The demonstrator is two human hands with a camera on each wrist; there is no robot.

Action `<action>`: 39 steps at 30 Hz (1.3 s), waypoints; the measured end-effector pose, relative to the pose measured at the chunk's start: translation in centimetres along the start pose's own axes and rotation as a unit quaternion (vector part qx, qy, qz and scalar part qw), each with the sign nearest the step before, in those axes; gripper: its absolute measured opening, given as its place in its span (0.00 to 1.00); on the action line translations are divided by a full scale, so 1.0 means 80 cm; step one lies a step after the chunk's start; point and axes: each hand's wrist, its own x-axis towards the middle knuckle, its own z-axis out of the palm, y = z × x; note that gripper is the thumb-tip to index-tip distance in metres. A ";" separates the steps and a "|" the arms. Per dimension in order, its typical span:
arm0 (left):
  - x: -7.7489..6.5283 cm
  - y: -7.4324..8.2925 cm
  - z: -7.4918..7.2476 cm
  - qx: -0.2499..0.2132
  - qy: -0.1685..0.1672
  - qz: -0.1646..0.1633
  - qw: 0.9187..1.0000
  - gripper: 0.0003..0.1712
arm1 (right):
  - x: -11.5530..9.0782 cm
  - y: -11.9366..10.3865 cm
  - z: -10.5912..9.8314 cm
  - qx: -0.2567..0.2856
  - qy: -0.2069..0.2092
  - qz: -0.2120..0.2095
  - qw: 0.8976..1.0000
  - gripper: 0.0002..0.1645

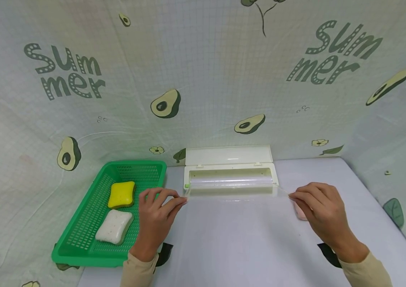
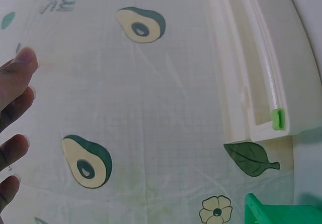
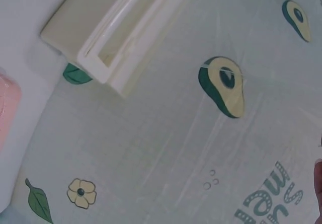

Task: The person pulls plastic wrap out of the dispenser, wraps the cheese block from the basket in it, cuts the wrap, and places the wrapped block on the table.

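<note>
A white cling film dispenser (image 1: 186, 175) stands against the back with its lid (image 1: 228, 155) up. Inside it lies a roll of clear cling film (image 1: 231, 181), and a thin sheet stretches from it toward me. My left hand (image 1: 156, 217) pinches the left corner of this sheet between thumb and forefinger, just in front of the box. Farther right, my right hand (image 1: 321, 213) pinches the other corner. A pink sponge (image 1: 300, 212) lies partly hidden beneath the right hand. In the left wrist view, a small green slider (image 2: 278, 119) shows at the end of the box.
On the left sits a green basket (image 1: 75, 227) that holds a yellow sponge (image 1: 122, 194) and a white sponge (image 1: 115, 227). An avocado-print cloth (image 1: 203, 79) hangs behind the white table (image 1: 239, 247) and along its right side.
</note>
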 end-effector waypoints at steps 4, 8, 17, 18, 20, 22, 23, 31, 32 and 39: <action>0.002 0.002 -0.003 0.000 0.000 0.002 1.000 0.23 | 0.001 -0.001 -0.003 0.001 0.008 -0.003 1.000 0.34; 0.003 0.003 -0.006 0.002 0.003 0.004 1.000 0.23 | 0.003 -0.004 -0.005 0.003 0.014 -0.006 1.000 0.34; 0.005 0.006 -0.011 0.002 0.015 0.009 1.000 0.23 | 0.009 -0.010 -0.012 0.011 0.026 -0.009 1.000 0.34; 0.005 0.007 -0.011 0.001 0.015 0.010 1.000 0.23 | 0.008 -0.011 -0.013 0.011 0.022 -0.008 1.000 0.34; 0.006 0.008 -0.013 0.001 0.016 0.010 1.000 0.23 | 0.008 -0.011 -0.015 0.010 0.018 -0.007 1.000 0.34; 0.007 0.009 -0.014 0.000 0.016 0.011 1.000 0.23 | 0.007 -0.011 -0.016 0.007 0.018 -0.009 1.000 0.34; 0.007 0.009 -0.015 0.001 0.017 0.011 1.000 0.23 | 0.007 -0.011 -0.017 0.007 0.020 -0.010 1.000 0.34; 0.009 0.011 -0.021 0.002 0.020 0.014 1.000 0.22 | 0.011 -0.012 -0.018 0.015 0.044 -0.026 0.999 0.32; 0.009 0.012 -0.021 0.002 0.022 0.015 1.000 0.22 | 0.012 -0.012 -0.018 0.015 0.047 -0.028 0.998 0.32; 0.012 0.014 -0.026 0.000 0.026 0.020 0.999 0.22 | 0.017 -0.016 -0.022 0.017 0.064 -0.036 0.997 0.32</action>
